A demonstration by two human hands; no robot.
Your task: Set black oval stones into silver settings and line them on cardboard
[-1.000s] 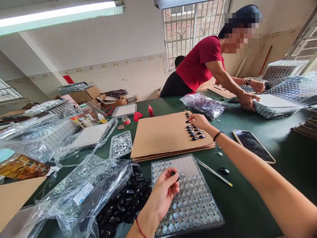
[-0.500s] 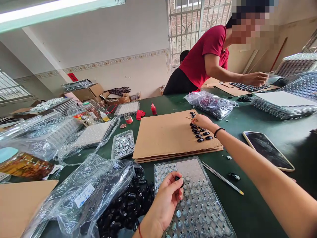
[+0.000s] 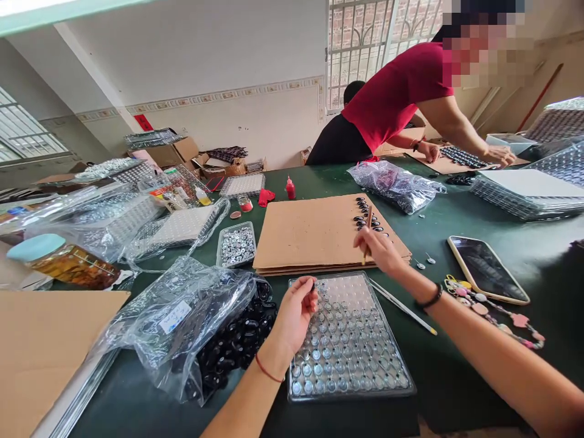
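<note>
My left hand (image 3: 295, 309) pinches a small black oval piece (image 3: 313, 285) between thumb and fingertips, above the upper left of a clear plastic tray (image 3: 407, 386). Rows of round, clear discs (image 3: 343, 384) sit in this tray. My right hand (image 3: 381, 248) is closed round a thin wooden stick (image 3: 369, 218), held nearly upright over the near right corner of a brown cardboard stack (image 3: 305, 234). Beyond that hand, shiny black oval pieces (image 3: 362, 210) lie in rows on the cardboard, some hidden by my fingers. A plastic bag (image 3: 157, 337) spills many more black pieces (image 3: 232, 347) left of my left hand.
A box of small silvery parts (image 3: 236, 244) stands left of the cardboard. Right lie a pencil (image 3: 406, 307), a phone (image 3: 488, 267) and a bead string (image 3: 517, 319). A jar (image 3: 75, 261) leans at left. Across the table, a co-worker in red (image 3: 401, 91) bends over another board.
My right hand has drawn back from the black pieces towards me, and the stick has swung upright. My left hand, still pinching its piece, has shifted up and left over the tray.
</note>
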